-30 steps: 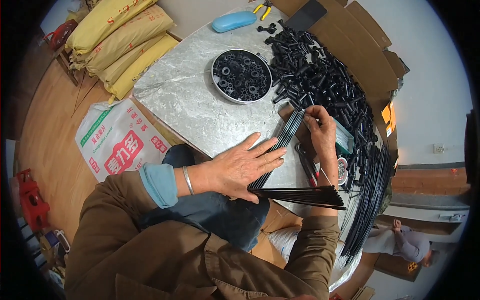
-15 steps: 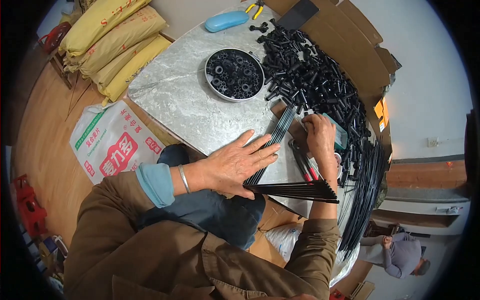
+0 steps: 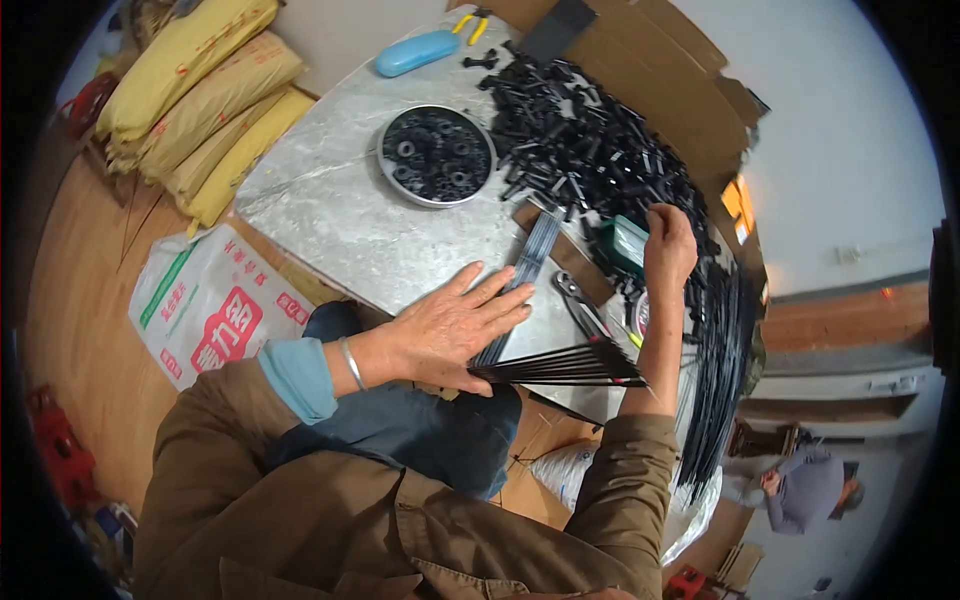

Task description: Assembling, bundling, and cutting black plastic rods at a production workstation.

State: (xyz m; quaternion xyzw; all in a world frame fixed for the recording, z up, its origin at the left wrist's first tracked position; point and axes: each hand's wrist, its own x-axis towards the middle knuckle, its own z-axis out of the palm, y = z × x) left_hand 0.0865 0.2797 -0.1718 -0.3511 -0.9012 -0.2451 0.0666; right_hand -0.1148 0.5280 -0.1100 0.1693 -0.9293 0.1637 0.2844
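My left hand point(image 3: 440, 325) lies flat with its fingers spread over a bundle of thin black rods point(image 3: 541, 238) on the table. Beside its thumb, a second set of dark rods point(image 3: 570, 368) fans out toward my right forearm. My right hand point(image 3: 672, 250) is raised at the near edge of a heap of black bolt-like parts point(image 3: 590, 130), beside a small green box point(image 3: 622, 246). Its fingertips are pinched together, and anything between them is too small to make out. Pliers with red handles point(image 3: 580, 303) lie between the hands, near a brown strip point(image 3: 585, 270).
A round tin point(image 3: 384, 168) of black rings stands left of the heap. Behind it are a blue case point(image 3: 418, 53) and yellow-handled pliers point(image 3: 478, 28). Cardboard point(image 3: 660, 60) borders the heap. Long black rods point(image 3: 722, 390) hang over the right edge. A person point(image 3: 808, 490) stands far right.
My right hand has moved away from the far end of the rod bundle, past the green box to the right. My left hand stays on the rods. The whole view has shifted slightly.
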